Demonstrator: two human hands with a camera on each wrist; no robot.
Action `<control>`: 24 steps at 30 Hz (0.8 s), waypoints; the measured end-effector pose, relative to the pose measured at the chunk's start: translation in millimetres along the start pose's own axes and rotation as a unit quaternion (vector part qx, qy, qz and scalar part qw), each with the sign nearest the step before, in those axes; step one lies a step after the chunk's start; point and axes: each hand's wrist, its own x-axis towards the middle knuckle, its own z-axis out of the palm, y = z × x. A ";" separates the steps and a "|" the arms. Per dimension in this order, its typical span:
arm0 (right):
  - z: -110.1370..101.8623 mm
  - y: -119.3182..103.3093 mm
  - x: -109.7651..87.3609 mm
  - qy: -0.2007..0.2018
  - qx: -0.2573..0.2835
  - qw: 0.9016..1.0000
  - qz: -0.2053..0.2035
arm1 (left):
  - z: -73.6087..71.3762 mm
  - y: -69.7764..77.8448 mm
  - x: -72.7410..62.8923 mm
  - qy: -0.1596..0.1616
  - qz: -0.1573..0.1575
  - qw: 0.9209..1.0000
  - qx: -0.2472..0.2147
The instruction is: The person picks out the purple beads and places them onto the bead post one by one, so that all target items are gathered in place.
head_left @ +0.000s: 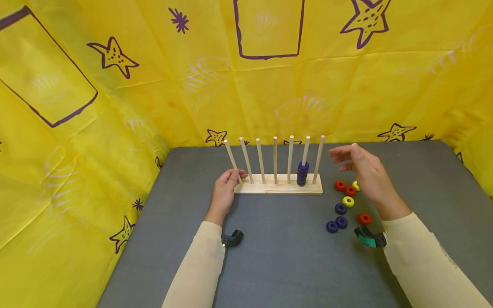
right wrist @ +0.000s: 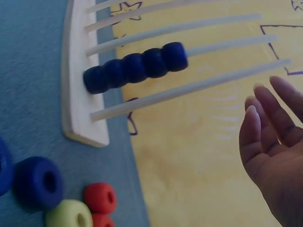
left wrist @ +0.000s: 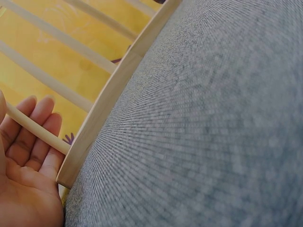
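A wooden peg rack (head_left: 278, 189) with a row of upright pegs stands on the table. Its second peg from the right carries a stack of dark blue rings (head_left: 302, 173), seen closer in the right wrist view as blue rings (right wrist: 135, 67). My left hand (head_left: 225, 190) holds the rack's left end, its thumb and fingers around the leftmost peg (left wrist: 40, 130). To the right of the rack, my right hand (head_left: 366, 173) is raised with nothing in it. In the right wrist view its fingers are loosely bent, apart from the nearest peg (right wrist: 189, 90).
Loose rings lie right of the rack: several red, such as the red ring (head_left: 364, 219), yellow ones like the yellow ring (head_left: 348, 202), and blue ones like the blue ring (head_left: 332, 226). A yellow patterned cloth (head_left: 246, 98) hangs behind the grey table (head_left: 277, 252).
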 end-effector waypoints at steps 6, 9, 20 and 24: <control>0.0 12.3 -10.9 -0.013 -0.014 1.000 0.015 | -0.6 0.4 -0.6 0.000 -0.003 1.000 0.000; 1.0 18.5 -16.8 -0.016 -0.017 1.000 0.020 | -0.5 0.5 -0.6 -0.002 -0.003 1.000 -0.002; 1.0 37.4 -38.3 -0.033 -0.035 0.998 0.046 | -0.1 -0.2 0.3 -0.003 0.007 1.000 -0.016; 0.1 43.4 -43.5 -0.033 -0.021 0.998 0.050 | 0.1 -0.1 0.3 -0.003 0.009 1.000 -0.017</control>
